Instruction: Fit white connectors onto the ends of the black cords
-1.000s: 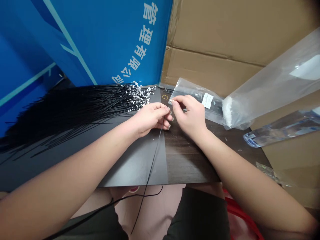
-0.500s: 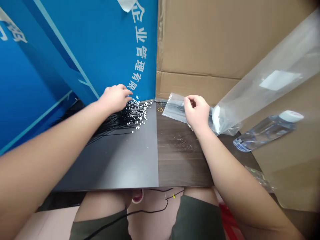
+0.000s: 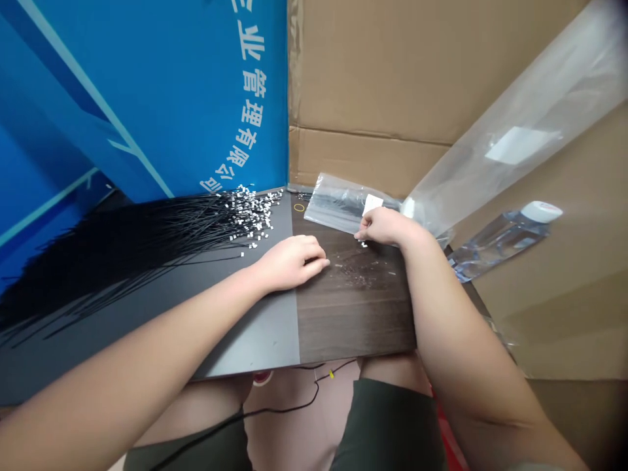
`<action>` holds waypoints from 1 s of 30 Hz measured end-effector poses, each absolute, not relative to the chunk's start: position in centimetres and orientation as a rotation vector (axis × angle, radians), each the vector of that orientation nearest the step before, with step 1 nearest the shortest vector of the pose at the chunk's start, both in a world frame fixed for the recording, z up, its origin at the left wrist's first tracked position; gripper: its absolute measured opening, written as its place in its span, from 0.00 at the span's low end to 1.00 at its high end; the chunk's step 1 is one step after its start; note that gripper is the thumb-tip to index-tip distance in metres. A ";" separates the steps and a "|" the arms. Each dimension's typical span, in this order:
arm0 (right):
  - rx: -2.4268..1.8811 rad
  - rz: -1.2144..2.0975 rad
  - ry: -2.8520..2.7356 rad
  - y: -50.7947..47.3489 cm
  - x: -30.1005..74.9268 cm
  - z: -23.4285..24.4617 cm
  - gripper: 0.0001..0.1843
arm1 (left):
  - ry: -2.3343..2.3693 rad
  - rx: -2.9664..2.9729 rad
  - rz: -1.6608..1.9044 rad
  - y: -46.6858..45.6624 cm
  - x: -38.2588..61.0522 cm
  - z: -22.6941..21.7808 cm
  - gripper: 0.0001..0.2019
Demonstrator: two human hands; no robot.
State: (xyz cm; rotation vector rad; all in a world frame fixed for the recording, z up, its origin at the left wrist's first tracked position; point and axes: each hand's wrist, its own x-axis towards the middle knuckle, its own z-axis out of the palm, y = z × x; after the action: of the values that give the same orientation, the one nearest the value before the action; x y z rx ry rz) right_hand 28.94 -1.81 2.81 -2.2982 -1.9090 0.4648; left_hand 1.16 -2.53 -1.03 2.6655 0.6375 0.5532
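Observation:
A big sheaf of thin black cords (image 3: 122, 252) with small white end pieces (image 3: 248, 212) lies across the left of the dark table (image 3: 343, 314). My left hand (image 3: 289, 261) rests on the table just right of the sheaf, fingers curled loosely and stretched toward the right; nothing shows in it. My right hand (image 3: 385, 227) is closed in a pinch at the edge of a small clear plastic bag (image 3: 338, 203) with a white label, over tiny white bits (image 3: 363, 244) on the tabletop. What the pinch holds is too small to make out.
A blue printed panel (image 3: 147, 98) stands at the back left and cardboard (image 3: 392, 85) at the back right. A long clear plastic bag (image 3: 515, 137) and a water bottle (image 3: 505, 239) lean at the right. A yellow rubber band (image 3: 299, 207) lies near the corner. A black cable (image 3: 275, 405) runs below the table edge.
My left hand came off the white cord ends and moved down to the table centre. My right hand dropped from the small bag's top to the tabletop beside it.

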 end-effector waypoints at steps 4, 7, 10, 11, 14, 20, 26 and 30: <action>-2.300 0.502 -1.910 -1.4 28.6 2.2 0.10 | 0.843 2.386 0.724 -1.3 0.4 -0.6 0.14; -2.309 0.504 -1.917 -1.3 28.0 2.0 0.10 | 0.915 2.283 0.741 -0.9 0.0 -0.5 0.14; -2.296 0.489 -1.956 -1.4 27.6 1.9 0.10 | 0.952 2.245 0.762 -0.9 -0.1 -0.4 0.14; -2.289 0.482 -1.971 -1.5 27.5 1.8 0.10 | 0.956 2.241 0.763 -0.9 -0.1 -0.4 0.14; -2.271 0.448 -1.991 -1.6 27.2 1.8 0.09 | 0.953 2.234 0.745 -1.0 0.0 -0.3 0.14; -1.957 0.485 -1.975 -2.4 24.0 1.9 0.03 | 1.049 2.023 0.786 -1.0 0.5 -0.5 0.12; -1.370 0.598 -1.922 -3.2 18.8 0.5 0.02 | 0.911 1.419 0.878 -0.9 0.8 -0.6 0.14; -1.297 0.526 -1.865 -2.8 18.0 -0.6 0.02 | 0.815 1.103 0.858 -0.4 0.0 -0.3 0.11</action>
State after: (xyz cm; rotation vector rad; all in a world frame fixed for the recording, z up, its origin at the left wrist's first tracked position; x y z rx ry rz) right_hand 17.99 -2.84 -0.55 -1.2967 -1.8650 0.5262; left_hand -0.04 -0.43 -0.26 1.1032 0.8150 0.8584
